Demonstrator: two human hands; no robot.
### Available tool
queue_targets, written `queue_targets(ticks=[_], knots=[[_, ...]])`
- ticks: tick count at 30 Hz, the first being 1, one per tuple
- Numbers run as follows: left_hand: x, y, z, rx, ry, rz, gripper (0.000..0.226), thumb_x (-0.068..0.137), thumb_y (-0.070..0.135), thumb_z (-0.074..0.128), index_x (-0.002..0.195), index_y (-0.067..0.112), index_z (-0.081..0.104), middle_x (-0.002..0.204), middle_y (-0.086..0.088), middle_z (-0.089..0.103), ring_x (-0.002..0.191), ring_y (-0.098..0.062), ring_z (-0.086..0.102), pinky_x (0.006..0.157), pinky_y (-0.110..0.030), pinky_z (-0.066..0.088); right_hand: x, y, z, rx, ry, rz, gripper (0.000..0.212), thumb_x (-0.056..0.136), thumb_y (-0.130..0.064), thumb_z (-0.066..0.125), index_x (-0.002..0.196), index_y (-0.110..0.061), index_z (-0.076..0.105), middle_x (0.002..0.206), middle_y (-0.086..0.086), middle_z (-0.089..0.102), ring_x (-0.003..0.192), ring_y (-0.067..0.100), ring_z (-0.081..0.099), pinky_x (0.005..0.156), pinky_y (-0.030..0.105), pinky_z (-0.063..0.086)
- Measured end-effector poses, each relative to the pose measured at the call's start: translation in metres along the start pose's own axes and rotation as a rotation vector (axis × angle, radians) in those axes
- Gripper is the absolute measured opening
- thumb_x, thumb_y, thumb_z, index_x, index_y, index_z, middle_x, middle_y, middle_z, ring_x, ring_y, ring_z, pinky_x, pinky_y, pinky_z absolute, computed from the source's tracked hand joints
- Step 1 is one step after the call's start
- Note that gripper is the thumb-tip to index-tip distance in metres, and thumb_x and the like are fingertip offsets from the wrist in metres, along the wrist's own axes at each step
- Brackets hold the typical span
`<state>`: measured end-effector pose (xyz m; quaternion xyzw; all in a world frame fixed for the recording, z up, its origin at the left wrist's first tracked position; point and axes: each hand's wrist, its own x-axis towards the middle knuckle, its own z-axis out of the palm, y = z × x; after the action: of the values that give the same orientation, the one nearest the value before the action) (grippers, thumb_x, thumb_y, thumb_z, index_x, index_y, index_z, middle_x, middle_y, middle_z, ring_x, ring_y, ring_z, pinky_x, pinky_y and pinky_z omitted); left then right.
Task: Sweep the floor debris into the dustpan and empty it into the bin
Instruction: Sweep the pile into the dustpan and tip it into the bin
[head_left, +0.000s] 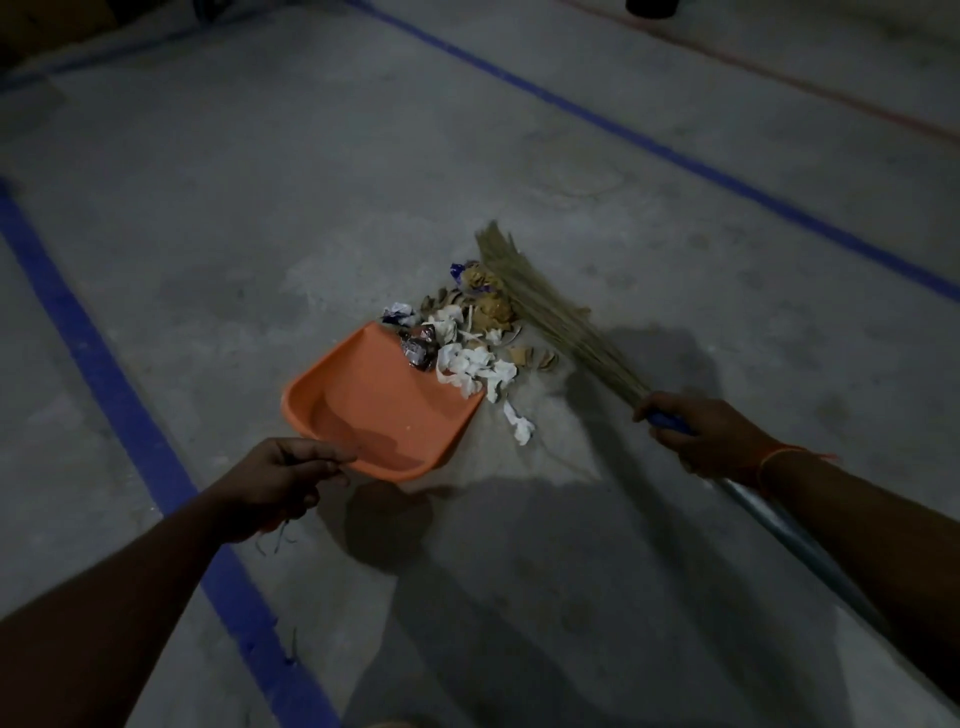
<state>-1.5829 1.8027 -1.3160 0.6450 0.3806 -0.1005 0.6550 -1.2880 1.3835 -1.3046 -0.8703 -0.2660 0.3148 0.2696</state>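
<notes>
An orange dustpan (363, 410) lies on the grey concrete floor, its open lip facing up and right. My left hand (270, 480) grips its handle at the near end. A heap of debris (467, 338), white paper scraps, foil wrappers and brown crumpled bits, sits at the lip, partly inside the pan. One white scrap (521, 426) lies apart, just right of the pan. My right hand (696, 434) grips the blue collar of a grass broom (545, 306), whose bristles rest against the far right side of the heap. Its metal handle (779, 525) runs down under my forearm.
Blue tape lines cross the floor: one (104, 374) runs down the left under my left arm, another (675, 156) runs diagonally across the upper right. A thin red line (831, 93) lies beyond. A dark object (652, 8) stands at the top edge.
</notes>
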Motion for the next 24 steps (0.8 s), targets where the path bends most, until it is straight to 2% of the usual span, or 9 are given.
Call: queue_targets(ticks=[5, 7, 9, 11, 14, 16, 18, 21, 24], knots=[[0.004, -0.001, 0.005, 0.027, -0.001, 0.009, 0.041, 0.102, -0.005, 0.051, 0.093, 0.018, 0.084, 0.072, -0.01, 0.069, 0.046, -0.015, 0.047, 0.035, -0.022, 0.031, -0.014, 0.005, 0.009, -0.094, -0.069, -0.074, 0.023, 0.098, -0.023, 0.056, 0.103, -0.045, 0.06, 0.079, 0.014, 0.065, 0.044, 0.018, 0.056, 0.049, 0.037, 0.052], [0.003, 0.002, 0.01, 0.035, 0.011, 0.01, 0.034, 0.103, -0.004, 0.049, 0.1, 0.012, 0.079, 0.061, -0.005, 0.066, 0.039, -0.01, 0.045, 0.033, -0.018, 0.029, -0.017, 0.01, 0.011, -0.178, -0.082, -0.117, 0.026, 0.097, -0.024, 0.056, 0.104, -0.05, 0.058, 0.09, 0.008, 0.068, 0.045, 0.016, 0.06, 0.051, 0.037, 0.057], [0.004, 0.005, 0.013, 0.043, 0.018, 0.005, 0.029, 0.103, -0.004, 0.049, 0.105, 0.01, 0.074, 0.053, 0.0, 0.062, 0.035, -0.007, 0.043, 0.031, -0.017, 0.028, -0.019, 0.016, 0.015, -0.238, -0.106, -0.13, 0.026, 0.097, -0.027, 0.057, 0.107, -0.051, 0.058, 0.107, 0.001, 0.068, 0.051, 0.012, 0.063, 0.054, 0.029, 0.057], [0.008, 0.007, 0.013, 0.051, 0.013, 0.016, 0.028, 0.103, -0.003, 0.05, 0.106, 0.01, 0.075, 0.058, -0.005, 0.063, 0.038, -0.009, 0.045, 0.032, -0.018, 0.029, -0.023, 0.022, 0.021, -0.271, -0.104, -0.153, 0.027, 0.095, -0.031, 0.059, 0.107, -0.056, 0.056, 0.115, -0.003, 0.066, 0.064, 0.01, 0.067, 0.062, 0.026, 0.058], [0.017, 0.007, 0.007, 0.056, 0.016, 0.021, 0.029, 0.102, -0.002, 0.053, 0.106, 0.011, 0.079, 0.078, -0.015, 0.07, 0.045, -0.015, 0.049, 0.036, -0.021, 0.032, -0.029, 0.031, 0.034, -0.31, -0.057, -0.245, 0.038, 0.092, -0.03, 0.065, 0.107, -0.063, 0.053, 0.119, -0.013, 0.066, 0.096, 0.004, 0.066, 0.083, 0.026, 0.053], [0.021, 0.005, 0.006, 0.031, 0.014, 0.018, 0.029, 0.101, -0.003, 0.053, 0.106, 0.009, 0.079, 0.084, -0.016, 0.071, 0.048, -0.018, 0.048, 0.038, -0.022, 0.032, -0.034, 0.034, 0.043, -0.325, -0.034, -0.279, 0.041, 0.09, -0.031, 0.064, 0.109, -0.065, 0.05, 0.112, -0.028, 0.061, 0.095, -0.01, 0.059, 0.08, 0.014, 0.046], [0.023, 0.003, 0.007, 0.021, 0.014, 0.013, 0.03, 0.101, -0.003, 0.053, 0.104, 0.009, 0.08, 0.08, -0.013, 0.07, 0.048, -0.018, 0.048, 0.039, -0.023, 0.032, -0.041, 0.037, 0.049, -0.342, 0.01, -0.315, 0.042, 0.089, -0.034, 0.061, 0.111, -0.067, 0.046, 0.106, -0.034, 0.055, 0.09, -0.015, 0.053, 0.077, 0.003, 0.037], [0.024, 0.0, 0.007, 0.015, 0.008, 0.016, 0.033, 0.101, -0.003, 0.052, 0.1, 0.011, 0.082, 0.083, -0.013, 0.072, 0.049, -0.018, 0.049, 0.038, -0.023, 0.034, -0.054, 0.042, 0.049, -0.378, 0.012, -0.362, 0.033, 0.091, -0.035, 0.058, 0.116, -0.056, 0.052, 0.109, -0.022, 0.061, 0.089, -0.006, 0.058, 0.076, 0.012, 0.045], [0.023, 0.0, 0.008, 0.005, 0.004, 0.018, 0.03, 0.101, -0.004, 0.051, 0.106, 0.007, 0.079, 0.085, -0.015, 0.071, 0.049, -0.018, 0.049, 0.037, -0.023, 0.034, -0.068, 0.042, 0.045, -0.367, 0.0, -0.421, 0.028, 0.094, -0.032, 0.058, 0.117, -0.046, 0.059, 0.111, -0.021, 0.059, 0.087, -0.005, 0.06, 0.074, 0.014, 0.047]])
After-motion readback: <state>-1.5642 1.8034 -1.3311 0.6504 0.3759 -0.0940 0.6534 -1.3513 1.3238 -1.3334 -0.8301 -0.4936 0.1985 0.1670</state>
